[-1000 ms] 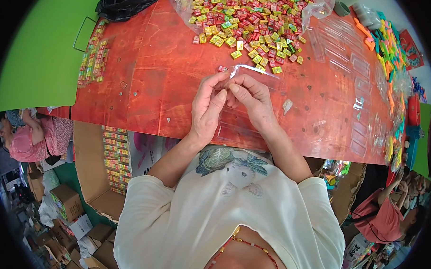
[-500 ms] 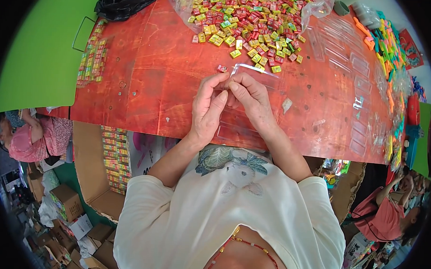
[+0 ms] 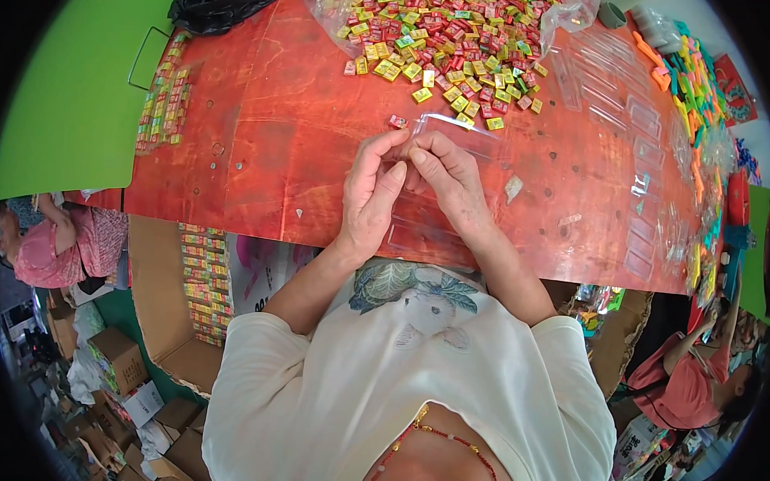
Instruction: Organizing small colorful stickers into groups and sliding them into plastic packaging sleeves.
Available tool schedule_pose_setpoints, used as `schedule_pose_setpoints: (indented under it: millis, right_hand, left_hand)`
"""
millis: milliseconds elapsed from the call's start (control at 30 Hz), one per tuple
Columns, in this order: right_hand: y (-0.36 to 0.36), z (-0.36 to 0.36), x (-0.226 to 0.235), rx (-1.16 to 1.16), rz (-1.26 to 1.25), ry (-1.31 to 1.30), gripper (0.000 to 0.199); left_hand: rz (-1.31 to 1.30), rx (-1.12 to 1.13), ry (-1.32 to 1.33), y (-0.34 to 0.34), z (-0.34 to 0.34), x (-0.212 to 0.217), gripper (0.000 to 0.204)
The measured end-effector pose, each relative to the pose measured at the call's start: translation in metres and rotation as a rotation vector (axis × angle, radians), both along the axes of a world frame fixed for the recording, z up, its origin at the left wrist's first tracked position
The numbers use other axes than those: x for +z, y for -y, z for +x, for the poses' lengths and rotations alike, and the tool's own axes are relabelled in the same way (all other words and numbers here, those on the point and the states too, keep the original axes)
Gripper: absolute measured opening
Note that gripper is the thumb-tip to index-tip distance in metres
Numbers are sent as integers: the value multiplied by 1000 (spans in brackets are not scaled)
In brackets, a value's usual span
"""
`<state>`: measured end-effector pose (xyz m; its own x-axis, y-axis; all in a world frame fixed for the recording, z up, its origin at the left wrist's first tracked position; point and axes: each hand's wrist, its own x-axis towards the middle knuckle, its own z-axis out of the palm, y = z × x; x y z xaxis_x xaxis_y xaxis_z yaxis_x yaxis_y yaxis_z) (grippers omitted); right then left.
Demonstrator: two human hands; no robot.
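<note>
Over the red table (image 3: pixel 261 151), my left hand (image 3: pixel 371 193) and my right hand (image 3: pixel 445 176) are close together, both pinching the near edge of a clear plastic bag (image 3: pixel 461 135). The bag stretches away from my fingers toward a big heap of small wrapped candies (image 3: pixel 447 39) in red, yellow and green. One loose red candy (image 3: pixel 398 121) lies just beyond my left fingertips. Whether anything is inside the bag is not visible.
More clear bags (image 3: pixel 626 130) lie spread on the table's right side. A strip of candies (image 3: pixel 159 105) lies at the left edge, a black bag (image 3: pixel 219 1) at the far left corner. A carton with stacked candy packs (image 3: pixel 204 277) stands below the table. Other people sit at the left (image 3: pixel 54 242) and right (image 3: pixel 694 378).
My hands have stayed together on the clear bag; the fingers shifted slightly, working its edge. Nothing else moved.
</note>
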<state>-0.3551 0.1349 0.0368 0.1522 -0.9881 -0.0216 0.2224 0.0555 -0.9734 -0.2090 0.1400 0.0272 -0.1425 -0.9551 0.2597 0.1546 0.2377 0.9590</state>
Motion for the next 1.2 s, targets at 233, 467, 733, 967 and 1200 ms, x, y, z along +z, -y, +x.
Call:
schedule_pose_setpoints:
  millis: [233, 467, 733, 967, 1200]
  right_hand:
    - [-1, -1, -5, 8, -8, 3, 16]
    - [-1, -1, -2, -2, 17, -15, 17]
    - [-2, -2, -5, 20, 22, -16, 16]
    - [-8, 1, 1, -30, -84, -192, 17]
    - [-23, -6, 39, -57, -282, -612, 10]
  left_hand:
    - [38, -21, -50, -2, -1, -2, 37]
    - [85, -50, -118, -2, -1, -1, 36]
    - [122, -65, -181, -4, -1, 2, 36]
    - [42, -1, -63, -8, -5, -12, 44]
    - [-178, -46, 3, -33, -13, -20, 57]
